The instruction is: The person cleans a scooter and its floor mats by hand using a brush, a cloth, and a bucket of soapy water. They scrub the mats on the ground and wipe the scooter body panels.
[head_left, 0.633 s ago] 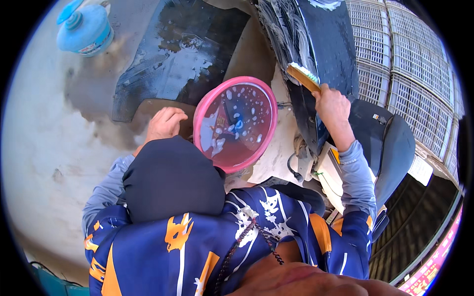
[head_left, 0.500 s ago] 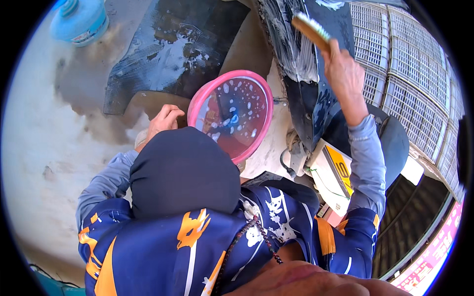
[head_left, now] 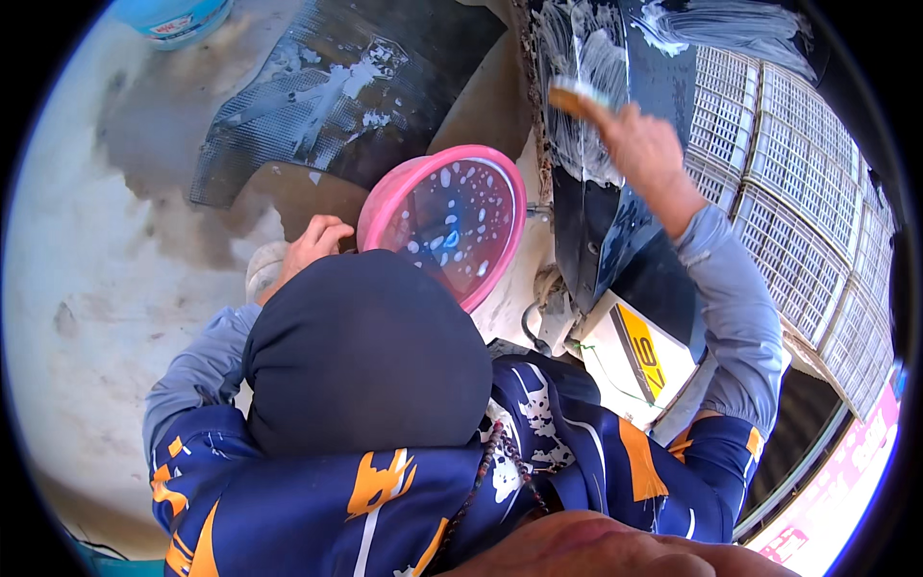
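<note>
My right hand [head_left: 649,159] is closed round a wooden scrubbing brush [head_left: 583,102] with pale bristles. The brush is over a long dark sheet [head_left: 577,202] smeared with white foam, and its bristles seem to meet the foam. Close to the left rim of a pink basin [head_left: 512,207], my left hand [head_left: 317,245] has its fingers curled; whether they touch the rim or hold something is hidden. Water with floating suds and something blue at its middle fills the basin.
A wet black textured mat [head_left: 288,125] lies on the floor at the far left, beside a blue container [head_left: 183,24]. White slatted crates [head_left: 803,135] stand on the right. Nearer, there is a white box [head_left: 625,356] with a yellow patch.
My right hand and the brush have moved left and down across the foamy sheet. The view has shifted a little. My left hand stays beside the basin.
</note>
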Tool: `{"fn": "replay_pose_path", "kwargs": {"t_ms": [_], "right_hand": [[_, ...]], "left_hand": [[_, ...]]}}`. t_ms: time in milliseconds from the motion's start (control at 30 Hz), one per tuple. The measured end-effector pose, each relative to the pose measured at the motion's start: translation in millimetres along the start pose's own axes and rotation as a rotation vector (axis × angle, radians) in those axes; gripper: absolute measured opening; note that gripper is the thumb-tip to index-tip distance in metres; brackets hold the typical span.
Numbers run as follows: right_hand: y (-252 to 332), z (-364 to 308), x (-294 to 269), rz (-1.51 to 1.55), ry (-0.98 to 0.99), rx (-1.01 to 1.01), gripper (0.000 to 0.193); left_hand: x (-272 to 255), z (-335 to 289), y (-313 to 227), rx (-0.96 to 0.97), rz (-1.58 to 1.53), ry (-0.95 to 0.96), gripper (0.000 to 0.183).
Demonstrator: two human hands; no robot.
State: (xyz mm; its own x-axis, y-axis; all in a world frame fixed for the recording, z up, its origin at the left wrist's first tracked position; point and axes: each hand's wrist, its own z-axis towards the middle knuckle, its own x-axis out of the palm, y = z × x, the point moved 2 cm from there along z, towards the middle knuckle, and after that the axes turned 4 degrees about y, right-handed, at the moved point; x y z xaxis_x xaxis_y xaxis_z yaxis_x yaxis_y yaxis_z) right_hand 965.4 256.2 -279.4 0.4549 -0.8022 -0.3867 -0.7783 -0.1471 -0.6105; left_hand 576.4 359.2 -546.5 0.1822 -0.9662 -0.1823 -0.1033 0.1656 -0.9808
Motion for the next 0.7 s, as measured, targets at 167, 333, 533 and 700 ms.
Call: {"fn": "replay_pose_path", "kwargs": {"t_ms": [167, 333, 533, 700], "right_hand": [[-23.1, 26.2, -35.2, -0.031, -0.131, 0.121, 0.051], [19.1, 17.5, -6.5, -0.075, 0.203, 0.0, 0.06], [-12.0, 80.8, -65.3, -0.032, -0.159, 0.135, 0.049], [51.8, 20.5, 33.4, -0.054, 0.224, -0.11, 0.052]], "left_hand": [[16.9, -25.4, 26.9, 0.378, 0.038, 0.147, 0.032], [9.6, -21.1, 30.1, 0.323, 0.074, 0.179, 0.03], [9.8, -23.7, 23.7, 0.327, 0.096, 0.146, 0.03], [-12.7, -14.7, 13.9, 0.227, 0.064, 0.19, 0.032]]}}
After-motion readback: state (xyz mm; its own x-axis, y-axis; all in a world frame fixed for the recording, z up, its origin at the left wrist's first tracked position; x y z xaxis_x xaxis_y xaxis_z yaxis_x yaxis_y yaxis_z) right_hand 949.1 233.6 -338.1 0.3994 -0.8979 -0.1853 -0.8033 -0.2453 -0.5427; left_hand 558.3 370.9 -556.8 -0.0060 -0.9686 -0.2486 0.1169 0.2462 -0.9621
